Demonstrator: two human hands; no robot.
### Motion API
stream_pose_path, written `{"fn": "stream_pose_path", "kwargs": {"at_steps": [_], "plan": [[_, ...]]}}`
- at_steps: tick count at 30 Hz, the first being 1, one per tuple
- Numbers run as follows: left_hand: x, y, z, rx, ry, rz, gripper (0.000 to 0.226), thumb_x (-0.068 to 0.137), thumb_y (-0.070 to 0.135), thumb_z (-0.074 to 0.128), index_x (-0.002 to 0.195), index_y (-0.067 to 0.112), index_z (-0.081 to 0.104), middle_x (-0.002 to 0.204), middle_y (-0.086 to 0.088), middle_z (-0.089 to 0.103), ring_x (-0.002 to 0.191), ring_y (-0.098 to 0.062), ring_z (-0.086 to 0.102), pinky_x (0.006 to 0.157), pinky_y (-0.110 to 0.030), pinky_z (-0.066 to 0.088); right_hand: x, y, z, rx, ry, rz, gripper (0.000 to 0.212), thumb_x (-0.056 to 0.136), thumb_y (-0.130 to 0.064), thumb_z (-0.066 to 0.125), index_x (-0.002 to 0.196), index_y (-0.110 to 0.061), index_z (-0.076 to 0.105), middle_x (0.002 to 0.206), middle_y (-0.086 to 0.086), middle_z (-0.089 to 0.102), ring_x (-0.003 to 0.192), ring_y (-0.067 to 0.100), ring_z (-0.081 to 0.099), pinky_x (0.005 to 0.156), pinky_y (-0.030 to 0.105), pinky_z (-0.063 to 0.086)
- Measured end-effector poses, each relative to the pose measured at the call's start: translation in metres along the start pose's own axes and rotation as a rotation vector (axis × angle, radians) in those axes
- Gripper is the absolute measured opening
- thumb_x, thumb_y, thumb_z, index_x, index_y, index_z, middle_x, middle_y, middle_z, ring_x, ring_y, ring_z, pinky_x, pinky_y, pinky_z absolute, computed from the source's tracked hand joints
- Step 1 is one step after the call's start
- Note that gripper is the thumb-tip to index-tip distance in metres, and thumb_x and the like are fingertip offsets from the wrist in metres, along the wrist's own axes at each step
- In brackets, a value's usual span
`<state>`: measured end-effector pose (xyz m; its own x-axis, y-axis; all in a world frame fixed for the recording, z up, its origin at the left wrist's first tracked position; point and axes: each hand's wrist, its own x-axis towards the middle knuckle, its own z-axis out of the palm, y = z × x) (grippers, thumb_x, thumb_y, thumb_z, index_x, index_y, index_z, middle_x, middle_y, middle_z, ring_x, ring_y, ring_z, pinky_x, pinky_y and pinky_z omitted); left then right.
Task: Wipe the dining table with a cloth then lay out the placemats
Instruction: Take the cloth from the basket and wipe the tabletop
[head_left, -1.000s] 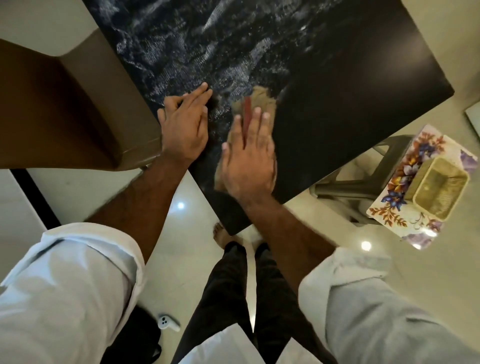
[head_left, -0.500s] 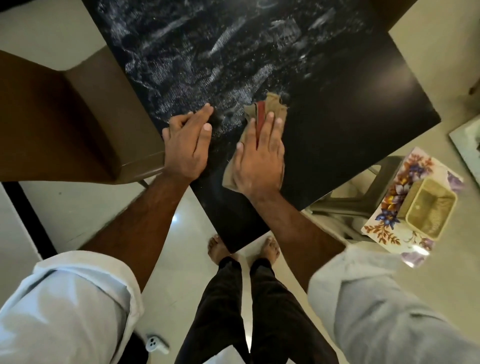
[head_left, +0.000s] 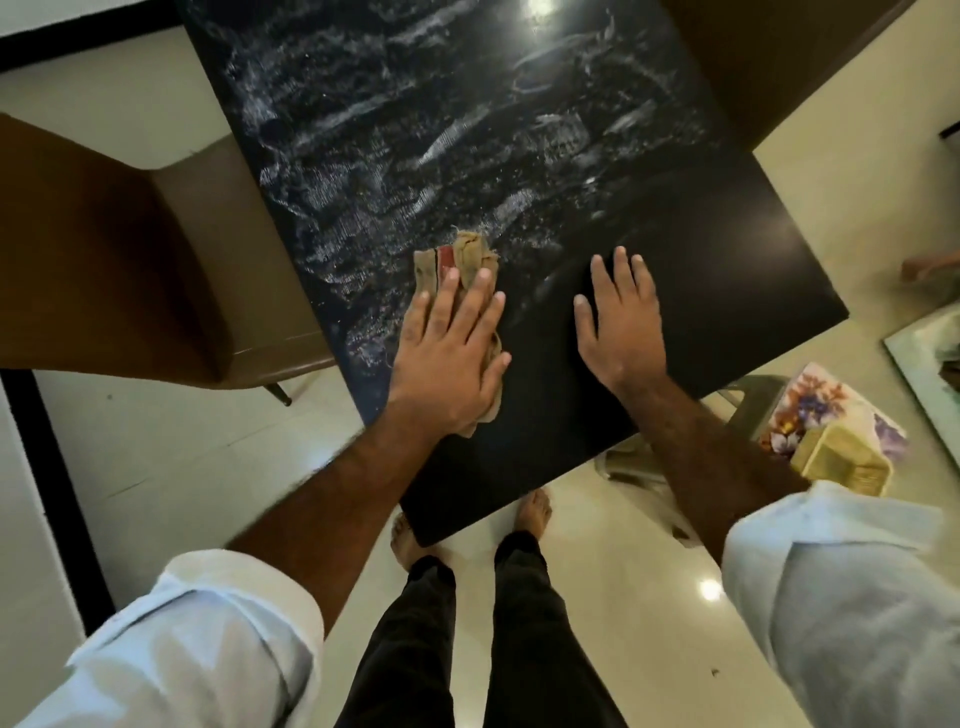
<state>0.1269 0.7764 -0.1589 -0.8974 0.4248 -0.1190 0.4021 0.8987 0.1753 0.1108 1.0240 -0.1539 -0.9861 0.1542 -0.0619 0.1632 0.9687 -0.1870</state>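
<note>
The dark glossy dining table (head_left: 701, 249) fills the middle of the view, its far half streaked with wet smears. A folded tan cloth (head_left: 464, 255) with a red stripe lies near the table's left edge. My left hand (head_left: 447, 358) presses flat on it with straight fingers, and the cloth's far end shows beyond my fingertips. My right hand (head_left: 618, 322) rests flat on the bare dry table to the right of the cloth, apart from it. A floral placemat (head_left: 815, 400) lies on a stool to the right of the table.
A brown chair (head_left: 130, 270) stands against the table's left side and another (head_left: 769, 62) at the far right. A yellowish basket (head_left: 841, 460) sits on the placemat on the grey stool (head_left: 644, 467). My bare feet stand on pale tiles below the table's near corner.
The cloth has passed from under my right hand to under my left hand. My right hand has moved right onto bare table. The view has shifted towards the table.
</note>
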Motion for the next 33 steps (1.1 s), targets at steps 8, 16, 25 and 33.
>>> {"fn": "stream_pose_path", "kwargs": {"at_steps": [8, 16, 25, 33], "plan": [[0.073, -0.092, -0.028, -0.102, 0.089, -0.504, 0.083, 0.113, 0.06, 0.018, 0.178, 0.01, 0.003, 0.187, -0.014, -0.005, 0.173, -0.036, -0.004, 0.138, -0.062, 0.012, 0.0, 0.01, 0.01, -0.047, 0.05, -0.056, 0.063, 0.117, -0.043, 0.032, 0.171, -0.011, 0.038, 0.181, 0.018, 0.026, 0.17, 0.038, 0.017, 0.134, 0.053, 0.027], [-0.006, 0.038, -0.003, -0.075, -0.024, -0.533, 0.08, 0.115, 0.053, 0.02, 0.177, 0.014, -0.01, 0.186, -0.009, -0.016, 0.173, -0.03, -0.012, 0.139, -0.057, 0.007, -0.001, 0.012, 0.004, -0.041, -0.002, -0.046, 0.062, 0.119, -0.041, 0.029, 0.173, -0.011, 0.032, 0.182, 0.019, 0.021, 0.17, 0.039, 0.014, 0.128, 0.057, 0.035], [0.026, -0.078, -0.017, -0.067, 0.064, -0.713, 0.078, 0.114, 0.057, 0.017, 0.179, 0.016, 0.006, 0.186, -0.016, -0.006, 0.171, -0.046, -0.008, 0.137, -0.065, 0.013, 0.001, 0.012, 0.002, -0.017, -0.053, -0.062, 0.064, 0.118, -0.042, 0.03, 0.174, -0.012, 0.027, 0.183, 0.018, 0.016, 0.171, 0.038, 0.008, 0.131, 0.06, 0.027], [0.05, -0.084, -0.026, -0.078, 0.066, -0.723, 0.082, 0.113, 0.057, 0.017, 0.178, 0.01, 0.002, 0.186, -0.019, -0.006, 0.172, -0.04, -0.005, 0.139, -0.06, 0.01, 0.002, 0.007, 0.005, -0.055, -0.033, -0.045, 0.064, 0.118, -0.041, 0.031, 0.174, -0.011, 0.027, 0.183, 0.019, 0.017, 0.171, 0.038, 0.009, 0.133, 0.059, 0.025]]}}
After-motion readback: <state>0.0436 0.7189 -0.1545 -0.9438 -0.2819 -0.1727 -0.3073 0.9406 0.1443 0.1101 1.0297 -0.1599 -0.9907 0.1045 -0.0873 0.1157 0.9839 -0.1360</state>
